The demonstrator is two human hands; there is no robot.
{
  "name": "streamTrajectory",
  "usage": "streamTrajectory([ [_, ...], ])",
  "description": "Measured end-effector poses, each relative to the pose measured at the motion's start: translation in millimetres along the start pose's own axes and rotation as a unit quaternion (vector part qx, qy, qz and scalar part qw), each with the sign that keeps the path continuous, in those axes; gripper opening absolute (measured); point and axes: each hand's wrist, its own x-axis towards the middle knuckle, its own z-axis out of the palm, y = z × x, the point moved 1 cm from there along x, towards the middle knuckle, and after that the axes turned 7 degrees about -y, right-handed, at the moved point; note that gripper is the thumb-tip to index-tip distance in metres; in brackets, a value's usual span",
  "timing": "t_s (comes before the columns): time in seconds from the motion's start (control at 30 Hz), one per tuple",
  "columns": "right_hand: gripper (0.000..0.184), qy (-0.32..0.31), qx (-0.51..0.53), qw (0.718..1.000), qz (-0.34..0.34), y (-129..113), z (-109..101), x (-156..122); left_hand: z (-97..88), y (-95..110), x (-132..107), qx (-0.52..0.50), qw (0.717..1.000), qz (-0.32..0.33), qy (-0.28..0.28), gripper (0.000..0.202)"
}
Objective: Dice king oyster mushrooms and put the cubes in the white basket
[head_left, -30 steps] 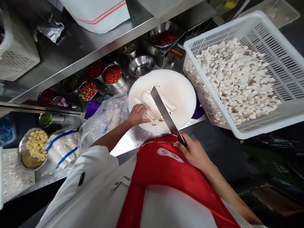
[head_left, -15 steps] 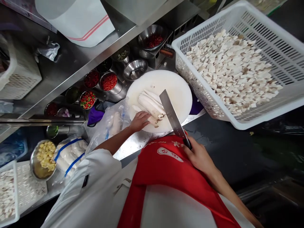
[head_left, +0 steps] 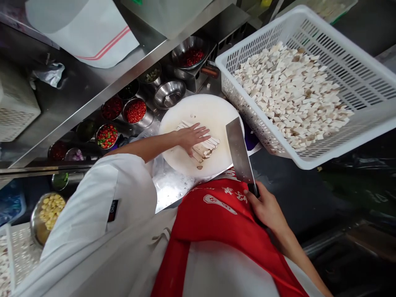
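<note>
My left hand lies flat, fingers spread, over a bundle of long white mushroom slices and covers part of them. The slices rest side by side on a round white cutting board. In my right hand is the handle of a cleaver, its wide blade tilted over the board's right edge, apart from the mushrooms. A small brown scrap lies near the board's front edge.
Right of the board stands a large white plastic basket of diced mushrooms. Behind and left are metal bowls with chopped red chilies and mixed peppers, plus a shallow metal bowl. A steel shelf overhangs them.
My left hand has moved from the board's left front edge onto the mushrooms and spread flat. The mushroom pieces now lie gathered together. The cleaver has shifted right, away from them.
</note>
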Motion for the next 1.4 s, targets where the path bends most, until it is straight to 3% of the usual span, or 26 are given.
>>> streamTrajectory([
  [0.17,0.050,0.005,0.025,0.999,0.046,6.5,1.5,-3.8,5.5,5.4,-9.4,-0.024,1.000,-0.015,-0.010,0.113],
  [0.37,0.044,0.004,0.018,0.998,0.062,4.9,-15.6,6.0,30.5,23.5,-43.4,-0.056,0.990,0.052,0.122,0.109],
  [0.43,0.043,0.000,0.012,0.998,0.058,2.4,-21.5,11.9,35.7,26.1,-45.7,-0.060,0.987,0.048,0.140,0.107],
  [0.63,0.045,-0.021,-0.016,0.999,0.034,-2.5,-31.2,29.5,32.7,26.0,-47.5,-0.073,0.993,-0.029,0.086,0.103],
  [0.87,0.048,-0.028,-0.024,0.999,0.017,-3.6,-24.7,28.7,34.4,49.4,-67.8,-0.084,0.992,0.013,0.095,0.097],
  [1.13,0.045,-0.001,-0.007,0.999,0.033,-1.9,0.7,12.8,34.7,26.2,-31.1,-0.056,0.996,-0.044,0.062,0.109],
  [1.2,0.046,0.001,-0.004,1.000,0.031,-0.5,3.1,11.4,31.7,19.7,-19.3,-0.055,0.992,-0.091,0.073,0.113],
  [1.27,0.047,-0.005,0.003,0.999,0.032,-0.2,2.1,12.8,25.9,13.5,-3.9,-0.078,0.972,-0.200,0.094,0.117],
  [1.4,0.049,-0.003,-0.014,1.000,0.010,-7.4,-11.2,30.3,14.6,0.7,27.8,-0.171,0.864,-0.447,0.157,0.125],
])
